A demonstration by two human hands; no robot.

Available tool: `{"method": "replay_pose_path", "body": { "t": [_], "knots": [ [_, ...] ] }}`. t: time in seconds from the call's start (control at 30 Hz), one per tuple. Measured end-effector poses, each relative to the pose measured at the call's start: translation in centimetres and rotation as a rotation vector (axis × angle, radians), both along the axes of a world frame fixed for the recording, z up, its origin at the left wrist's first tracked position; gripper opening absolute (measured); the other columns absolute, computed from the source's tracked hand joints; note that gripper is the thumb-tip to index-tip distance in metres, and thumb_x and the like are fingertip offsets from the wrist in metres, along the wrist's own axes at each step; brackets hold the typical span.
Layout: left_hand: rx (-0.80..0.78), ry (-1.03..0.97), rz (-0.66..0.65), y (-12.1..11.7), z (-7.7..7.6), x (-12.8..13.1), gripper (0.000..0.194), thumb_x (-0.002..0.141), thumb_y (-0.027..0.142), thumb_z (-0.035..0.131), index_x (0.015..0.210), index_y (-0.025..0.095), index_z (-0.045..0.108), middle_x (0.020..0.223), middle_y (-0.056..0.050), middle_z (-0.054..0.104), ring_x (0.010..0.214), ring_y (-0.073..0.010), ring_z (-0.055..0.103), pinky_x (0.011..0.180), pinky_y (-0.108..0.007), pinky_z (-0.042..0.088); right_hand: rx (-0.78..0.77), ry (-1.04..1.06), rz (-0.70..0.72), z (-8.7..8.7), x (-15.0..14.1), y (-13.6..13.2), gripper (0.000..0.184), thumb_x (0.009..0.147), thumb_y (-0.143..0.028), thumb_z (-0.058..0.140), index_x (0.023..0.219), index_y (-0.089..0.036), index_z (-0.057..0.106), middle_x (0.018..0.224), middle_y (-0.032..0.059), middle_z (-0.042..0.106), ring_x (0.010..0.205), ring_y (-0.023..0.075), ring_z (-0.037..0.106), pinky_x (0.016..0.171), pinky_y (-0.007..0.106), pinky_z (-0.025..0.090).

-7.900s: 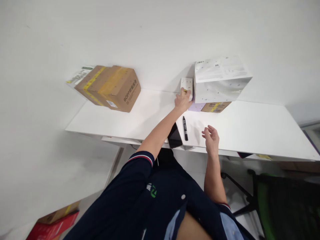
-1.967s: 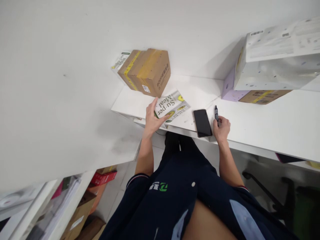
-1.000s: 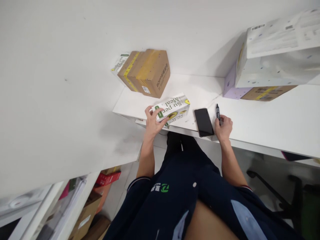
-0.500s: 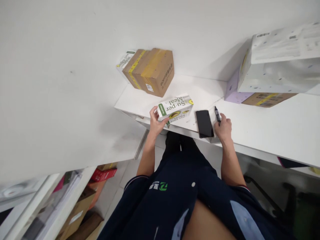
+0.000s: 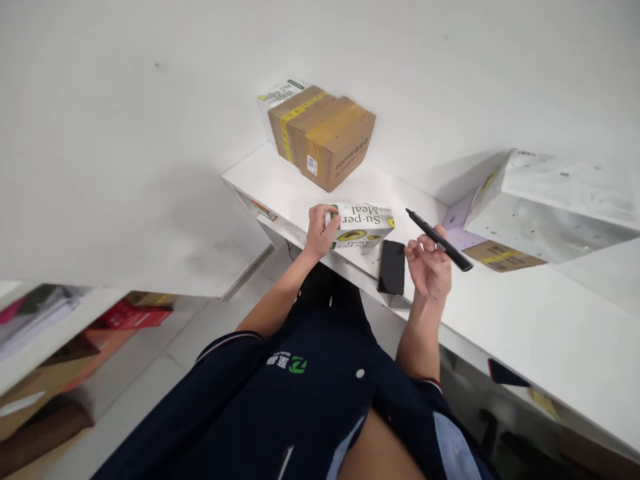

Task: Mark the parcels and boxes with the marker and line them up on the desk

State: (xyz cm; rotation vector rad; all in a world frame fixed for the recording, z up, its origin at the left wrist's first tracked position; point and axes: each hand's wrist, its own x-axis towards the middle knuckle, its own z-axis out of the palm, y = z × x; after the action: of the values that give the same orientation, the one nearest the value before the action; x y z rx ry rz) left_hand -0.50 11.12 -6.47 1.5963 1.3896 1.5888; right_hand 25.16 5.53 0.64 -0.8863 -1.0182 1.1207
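Observation:
My left hand (image 5: 321, 230) grips the left end of a white carton (image 5: 367, 217) printed "Su-per Meal", thumb on its upper face and fingers at its end. The carton lies on the white desk near the front edge and has avocado pictures on its side. My right hand (image 5: 431, 267) is raised above the desk, palm turned up, with a black marker pen (image 5: 455, 255) held at the fingers. The pen slants, its thin end pointing up and left. Between the carton and my right hand lies a black smartphone (image 5: 391, 268), flat at the desk's front edge.
Taped brown cardboard boxes (image 5: 327, 137) stand at the back left of the desk (image 5: 510, 313), with another white carton (image 5: 283, 92) behind. At the right sit a large white box (image 5: 560, 207) and a lilac one (image 5: 457, 230). Shelves with folders and boxes are at lower left.
My right hand has lifted the marker pen off the desk and turned palm up. My left hand stays on the carton, its grip shifted slightly. The view has swung.

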Motion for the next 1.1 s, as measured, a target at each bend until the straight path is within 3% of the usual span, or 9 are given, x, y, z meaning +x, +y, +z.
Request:
{"method": "replay_pose_path", "body": {
  "t": [0.1, 0.2, 0.37, 0.5, 0.6, 0.77, 0.93, 1.1],
  "knots": [
    [0.006, -0.048, 0.102, 0.4, 0.3, 1.2, 0.017, 0.094, 0.043, 0.058, 0.096, 0.026, 0.058, 0.102, -0.007, 0.059, 0.109, -0.0264, 0.056, 0.101, -0.047, 0.049, 0.092, -0.036, -0.008, 1.6, -3.9, 1.8, 0.035, 0.072, -0.039, 0.084, 0.098, -0.032, 0.062, 0.066, -0.0087, 0.058, 0.059, 0.0107, 0.057, 0.059, 0.025, 0.051],
    [0.023, -0.050, 0.150, 0.4, 0.3, 1.6, 0.008, 0.092, 0.033, 0.058, 0.095, 0.026, 0.058, 0.101, -0.006, 0.060, 0.108, -0.0260, 0.056, 0.102, -0.046, 0.048, 0.168, -0.111, -0.096, 2.2, -7.2, 3.9, 0.031, 0.083, -0.050, 0.076, 0.089, -0.027, 0.055, 0.054, -0.0117, 0.048, 0.047, 0.0077, 0.048, 0.049, 0.021, 0.040],
    [0.085, 0.005, 0.166, 0.4, 0.0, 1.6, 0.006, 0.093, 0.030, 0.056, 0.093, 0.025, 0.059, 0.098, -0.007, 0.061, 0.106, -0.0263, 0.056, 0.101, -0.045, 0.047, 0.154, -0.168, -0.062, 1.1, -10.1, 7.0, 0.040, 0.089, -0.065, 0.062, 0.092, -0.025, 0.058, 0.054, -0.0098, 0.053, 0.049, 0.0096, 0.056, 0.053, 0.024, 0.049],
    [0.105, 0.049, 0.195, 0.5, -0.3, 1.6, 0.006, 0.093, 0.028, 0.054, 0.092, 0.025, 0.059, 0.097, -0.007, 0.063, 0.107, -0.0260, 0.055, 0.102, -0.043, 0.046, 0.115, -0.162, 0.004, -0.1, -10.5, 8.0, 0.038, 0.087, -0.061, 0.067, 0.101, -0.026, 0.062, 0.065, -0.0074, 0.063, 0.058, 0.0100, 0.064, 0.062, 0.026, 0.056],
    [0.108, 0.063, 0.215, 0.6, -0.6, 1.7, 0.005, 0.091, 0.026, 0.054, 0.091, 0.025, 0.059, 0.096, -0.007, 0.064, 0.109, -0.0257, 0.054, 0.107, -0.043, 0.043, 0.113, -0.200, -0.010, -0.4, -10.3, 8.0, 0.035, 0.082, -0.054, 0.076, 0.094, -0.026, 0.059, 0.066, -0.0083, 0.064, 0.057, 0.0087, 0.063, 0.059, 0.024, 0.054],
    [0.112, 0.057, 0.220, 0.7, -0.9, 1.8, 0.006, 0.091, 0.025, 0.054, 0.091, 0.025, 0.060, 0.093, -0.006, 0.065, 0.109, -0.0255, 0.054, 0.109, -0.044, 0.042, 0.116, -0.307, -0.085, -0.9, -10.1, 7.7, 0.037, 0.089, -0.061, 0.064, 0.087, -0.025, 0.054, 0.058, -0.0090, 0.061, 0.047, 0.0085, 0.056, 0.048, 0.022, 0.045],
    [0.142, 0.040, 0.202, 0.7, -1.0, 1.7, 0.007, 0.091, 0.026, 0.054, 0.092, 0.025, 0.060, 0.095, -0.006, 0.064, 0.109, -0.0252, 0.054, 0.110, -0.044, 0.041, 0.164, -0.500, -0.112, -1.6, -9.9, 7.6, 0.034, 0.092, -0.058, 0.060, 0.088, -0.025, 0.058, 0.061, -0.0071, 0.062, 0.049, 0.0094, 0.055, 0.050, 0.023, 0.043],
    [0.129, 0.057, 0.200, 0.7, -1.1, 1.6, 0.007, 0.093, 0.028, 0.054, 0.094, 0.026, 0.061, 0.096, -0.006, 0.063, 0.110, -0.0251, 0.054, 0.110, -0.044, 0.040, 0.187, -0.564, -0.110, -1.6, -10.0, 7.6, 0.028, 0.094, -0.053, 0.058, 0.089, -0.025, 0.058, 0.064, -0.0066, 0.062, 0.051, 0.0097, 0.056, 0.052, 0.024, 0.043]
  ]
}}
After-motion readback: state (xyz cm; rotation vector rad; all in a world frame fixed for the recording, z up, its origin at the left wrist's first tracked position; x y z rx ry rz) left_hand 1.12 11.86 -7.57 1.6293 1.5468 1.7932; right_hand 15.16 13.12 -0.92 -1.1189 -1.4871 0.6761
